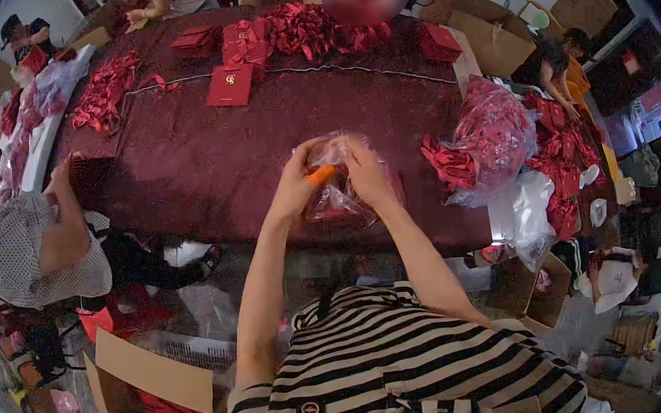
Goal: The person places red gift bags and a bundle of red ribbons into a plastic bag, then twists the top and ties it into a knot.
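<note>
My left hand point(295, 184) and my right hand point(365, 171) are raised together over the near edge of the dark red table point(203, 173). Between them they grip a clear plastic bag point(336, 197) with something red inside. An orange object point(322, 175), perhaps a small tool or finger cover, sits at my left fingers against the bag. The bag hangs crumpled below both hands, and its contents are too blurred to name.
Red ribbon bundles point(106, 89) and flat red boxes point(230, 85) lie on the far table. A large clear bag of red items point(494, 137) sits at the right edge. A seated person point(30, 243) works at left; others stand beyond. An open cardboard box point(151, 393) is at lower left.
</note>
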Available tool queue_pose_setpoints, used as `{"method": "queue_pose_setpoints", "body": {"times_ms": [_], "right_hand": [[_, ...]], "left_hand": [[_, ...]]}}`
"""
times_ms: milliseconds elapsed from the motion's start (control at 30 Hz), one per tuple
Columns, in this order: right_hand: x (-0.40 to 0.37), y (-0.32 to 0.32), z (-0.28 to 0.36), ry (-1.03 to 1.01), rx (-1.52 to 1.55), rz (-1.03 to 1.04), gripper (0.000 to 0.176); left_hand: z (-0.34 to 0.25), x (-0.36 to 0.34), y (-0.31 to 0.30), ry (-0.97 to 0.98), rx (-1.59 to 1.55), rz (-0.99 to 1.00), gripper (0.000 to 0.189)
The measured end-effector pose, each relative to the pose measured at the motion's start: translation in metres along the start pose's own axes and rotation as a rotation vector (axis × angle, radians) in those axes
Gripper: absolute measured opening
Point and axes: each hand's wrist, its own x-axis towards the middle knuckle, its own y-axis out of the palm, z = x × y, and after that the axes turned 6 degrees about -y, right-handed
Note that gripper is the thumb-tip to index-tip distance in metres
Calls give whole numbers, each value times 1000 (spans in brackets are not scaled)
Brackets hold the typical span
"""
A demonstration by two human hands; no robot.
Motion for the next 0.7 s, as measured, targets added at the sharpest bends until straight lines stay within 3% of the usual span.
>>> {"method": "queue_pose_setpoints", "body": {"times_ms": [33,100,233,300,367,433,567,633,700], "right_hand": [[-1,-2,-1,1,-3,-1,21],[0,-6,0,15,298,54,19],[2,-6,3,-64,324,-7,19],[-1,-9,8,88,458,138,20],[-1,-9,15,105,424,112,22],[1,-6,19,-34,376,63,22],[1,-6,-3,85,359,187,18],[1,-5,-3,-193,187,85,15],[1,-3,-2,-201,137,107,15]], "left_hand": [[1,2,-2,-8,-46,29,44],[6,6,-5,-12,-92,62,43],[12,12,-10,33,-57,66,38],[16,13,-10,34,-67,52,36],[20,13,-11,40,-45,33,34],[23,14,-14,38,-10,31,33],[16,11,-12,46,-62,33,30],[12,10,-10,29,-127,24,30],[9,9,-10,7,-192,16,30]]}}
